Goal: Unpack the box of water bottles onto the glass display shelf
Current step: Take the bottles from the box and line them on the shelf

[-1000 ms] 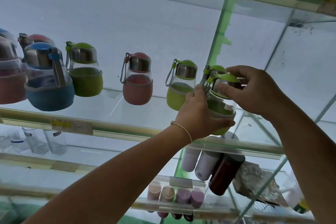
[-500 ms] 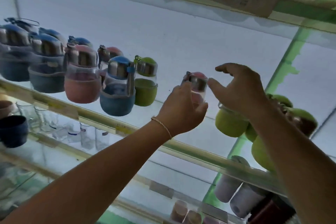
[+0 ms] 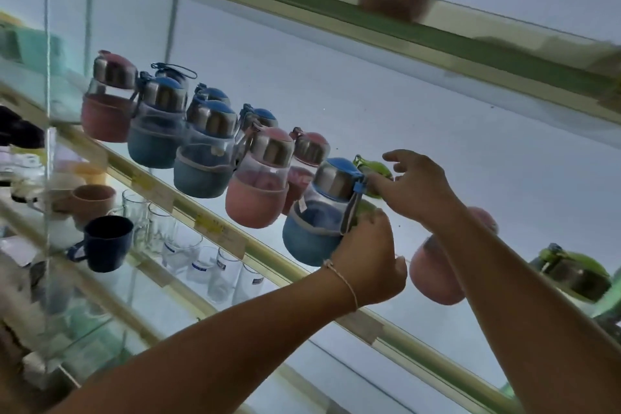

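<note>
- My left hand (image 3: 368, 257) has its grip curled round the low, soft part of a green bottle (image 3: 376, 169). My right hand (image 3: 420, 191) pinches the bottle's green lid from the top, with one finger sticking out.
- The green bottle is at the back of the glass shelf (image 3: 275, 260), just behind a blue bottle (image 3: 316, 215) that hides most of it. I cannot tell if its bottom is down on the glass yet.
- I think I am setting this bottle in its spot and making it stand straight.
- Next I should let go gently and pull my arms back. I must not bump the blue bottle, which sits right against my left fingers.
- After that I need another bottle from the box, but the box is not in view.
- Just right of my hands is a pink bottle (image 3: 433, 274), half hidden by my right arm. Farther right is a second green bottle (image 3: 571, 274).
- To the left runs a row of bottles (image 3: 208, 151), pink and blue, some in front and some behind.
- All the lids are on. The clear tops show no water, so the bottles look empty to me.
- On the shelf below stand clear glasses (image 3: 188, 252) with nothing in them, a dark blue cup (image 3: 106, 242) and a brown cup (image 3: 92, 200). I see the cups from under, so I cannot tell what is in them.
</note>
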The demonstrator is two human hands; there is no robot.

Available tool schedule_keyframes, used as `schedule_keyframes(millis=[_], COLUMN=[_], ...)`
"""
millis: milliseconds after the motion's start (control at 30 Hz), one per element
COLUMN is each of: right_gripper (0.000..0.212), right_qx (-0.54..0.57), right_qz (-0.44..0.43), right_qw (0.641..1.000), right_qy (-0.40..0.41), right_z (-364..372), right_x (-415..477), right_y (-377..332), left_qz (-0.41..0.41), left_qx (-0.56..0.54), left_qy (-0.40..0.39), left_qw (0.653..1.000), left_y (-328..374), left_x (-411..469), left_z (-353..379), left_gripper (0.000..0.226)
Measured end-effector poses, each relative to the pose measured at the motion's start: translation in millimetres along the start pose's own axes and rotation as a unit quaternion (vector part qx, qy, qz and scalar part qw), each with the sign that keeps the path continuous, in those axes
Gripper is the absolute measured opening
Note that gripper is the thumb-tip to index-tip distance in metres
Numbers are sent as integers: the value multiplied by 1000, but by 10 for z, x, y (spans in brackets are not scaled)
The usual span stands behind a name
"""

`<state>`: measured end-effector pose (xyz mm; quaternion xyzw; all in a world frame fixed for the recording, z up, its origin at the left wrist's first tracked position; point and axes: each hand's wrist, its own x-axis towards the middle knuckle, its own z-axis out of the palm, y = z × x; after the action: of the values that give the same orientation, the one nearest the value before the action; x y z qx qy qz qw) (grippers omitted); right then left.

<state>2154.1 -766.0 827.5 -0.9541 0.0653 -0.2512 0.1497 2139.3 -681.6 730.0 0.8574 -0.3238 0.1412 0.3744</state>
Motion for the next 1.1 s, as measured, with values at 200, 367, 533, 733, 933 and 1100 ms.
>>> schedule_keyframes(millis=[200, 367, 533, 733, 933, 1100], right_gripper=[53, 48, 38, 54, 47, 43], right_qx=[-15, -54, -72, -63, -68, -50], right_qz=[26, 16, 16, -1, -17, -28], right_qw=[999, 998, 997, 998, 998, 998], right_qy=[-17, -18, -19, -3, 3, 5], right_z=[151, 69, -47, -152, -277, -364], right_x=[168, 165, 38, -186, -375, -521], right_y=[-81, -117, -50, 14, 69, 151], left_qz=[21, 37, 60, 57, 38, 21], left_qx=[13, -4, -27, -27, -8, 29], left_qy=[0, 13, 65, 112, 152, 141], left_qw=[1000, 999, 996, 992, 988, 989], left_y=[-77, -148, -153, -117, -6, 75], left_x=[-21, -43, -68, -98, -156, -275], left_z=[45, 81, 101, 108, 72, 2], left_gripper=[69, 75, 53, 45, 56, 56])
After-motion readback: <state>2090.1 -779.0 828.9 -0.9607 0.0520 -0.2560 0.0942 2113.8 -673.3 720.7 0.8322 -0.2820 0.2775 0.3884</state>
